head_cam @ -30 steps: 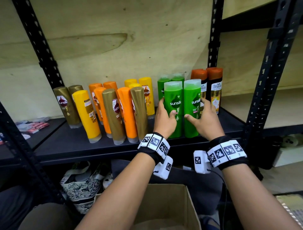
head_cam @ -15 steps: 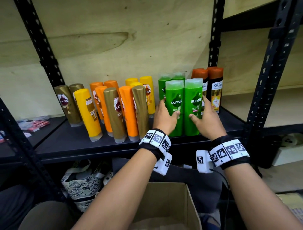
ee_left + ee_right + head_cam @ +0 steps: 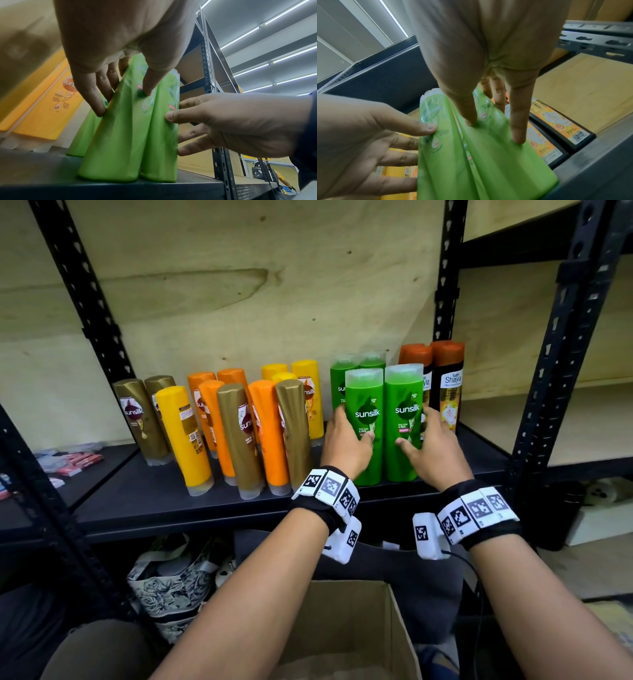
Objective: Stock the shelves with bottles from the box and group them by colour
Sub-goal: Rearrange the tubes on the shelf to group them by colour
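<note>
Two green bottles (image 3: pixel 383 426) stand touching on the shelf (image 3: pixel 164 501); the left hand (image 3: pixel 346 445) and right hand (image 3: pixel 433 451) grip them, fingers wrapped around the outer sides.

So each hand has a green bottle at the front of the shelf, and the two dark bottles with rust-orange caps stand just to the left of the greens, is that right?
Not quite. The dark bottles with rust-orange caps stand to the right of the greens, as the head view shows. The rest holds: the left hand and right hand each grip a front green bottle.
</note>
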